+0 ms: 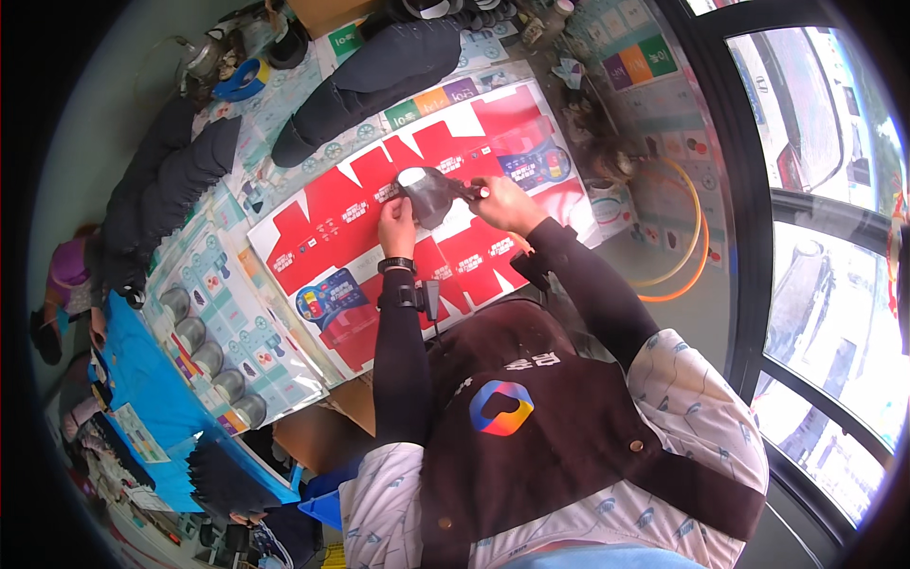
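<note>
A dark, rounded, cup-like piece point(434, 201) with a white oval patch point(412, 177) on top is held above the red and white printed sheet point(379, 248). My left hand point(396, 228) pinches its left edge, fingers closed. At its right side, my right hand point(505, 207) closes around a slim dark tool point(474, 190) with a small reddish end; the tool's exact kind is too small to make out. Whether its tip touches the dark piece, I cannot tell. Both forearms wear black sleeves.
Several shiny grey domed pieces point(209, 357) stand in a row at the left. Black padded fabric pieces point(374, 81) lie at the back. A blue tape roll point(242, 82) sits back left. Yellow and orange hoops point(700, 228) hang right, near a window. Another person point(68, 275) is far left.
</note>
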